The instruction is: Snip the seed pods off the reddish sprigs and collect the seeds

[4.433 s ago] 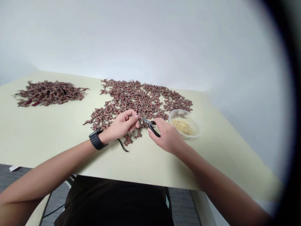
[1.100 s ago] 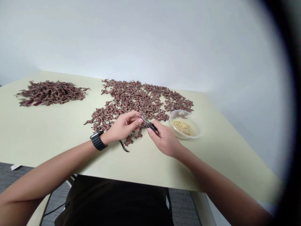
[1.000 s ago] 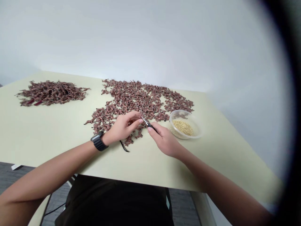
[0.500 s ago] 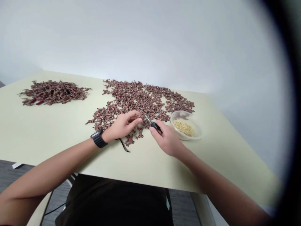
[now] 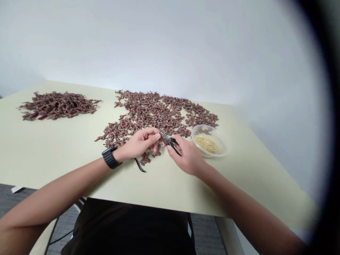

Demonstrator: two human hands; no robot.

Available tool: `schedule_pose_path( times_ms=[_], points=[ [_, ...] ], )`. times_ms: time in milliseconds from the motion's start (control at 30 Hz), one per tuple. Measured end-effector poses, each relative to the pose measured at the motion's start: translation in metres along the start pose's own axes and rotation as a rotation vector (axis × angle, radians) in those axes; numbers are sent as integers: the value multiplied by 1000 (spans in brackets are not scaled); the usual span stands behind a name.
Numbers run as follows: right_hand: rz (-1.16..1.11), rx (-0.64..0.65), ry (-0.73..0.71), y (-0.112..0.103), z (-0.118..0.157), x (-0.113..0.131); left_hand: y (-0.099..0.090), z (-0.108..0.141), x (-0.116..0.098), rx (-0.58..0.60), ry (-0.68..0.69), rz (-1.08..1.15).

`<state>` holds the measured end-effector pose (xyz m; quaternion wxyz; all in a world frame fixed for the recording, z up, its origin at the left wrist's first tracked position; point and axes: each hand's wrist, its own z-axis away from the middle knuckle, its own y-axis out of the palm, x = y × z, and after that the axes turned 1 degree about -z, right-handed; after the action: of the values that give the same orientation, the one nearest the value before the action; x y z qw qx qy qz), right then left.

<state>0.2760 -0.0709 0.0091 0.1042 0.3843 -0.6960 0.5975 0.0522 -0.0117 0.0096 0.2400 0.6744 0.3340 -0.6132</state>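
Observation:
My left hand (image 5: 139, 142) rests over the front of a wide spread of small reddish-brown pieces (image 5: 151, 113), its fingertips pinched together. Whatever they hold is too small to make out. My right hand (image 5: 187, 155) grips small black-handled snips (image 5: 170, 142), whose metal tip almost meets those left fingertips. A black watch (image 5: 109, 158) circles my left wrist. Below my left hand, a thin black curved strip (image 5: 138, 165) lies on the table.
A denser heap of reddish-brown pieces (image 5: 57, 105) lies at the far left of the pale green table (image 5: 53, 148). A clear plastic bowl (image 5: 220, 148) of pale yellow grains stands right of my right hand.
The snips have swung back left, their tip returning to my left fingertips. My hands stay over the same spot, and the view has shifted only slightly.

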Motion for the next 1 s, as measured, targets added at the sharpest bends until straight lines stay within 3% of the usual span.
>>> schedule_pose_path(
  times_ms=[367, 667, 1000],
  points=[
    [-19, 22, 17, -1, 1, 1, 0, 0, 1, -23, 17, -21],
    [-259, 103, 154, 4, 2, 9, 4, 2, 15, -246, 140, -250],
    [-328, 93, 187, 8, 3, 6, 6, 3, 10, -290, 170, -406]
  ],
)
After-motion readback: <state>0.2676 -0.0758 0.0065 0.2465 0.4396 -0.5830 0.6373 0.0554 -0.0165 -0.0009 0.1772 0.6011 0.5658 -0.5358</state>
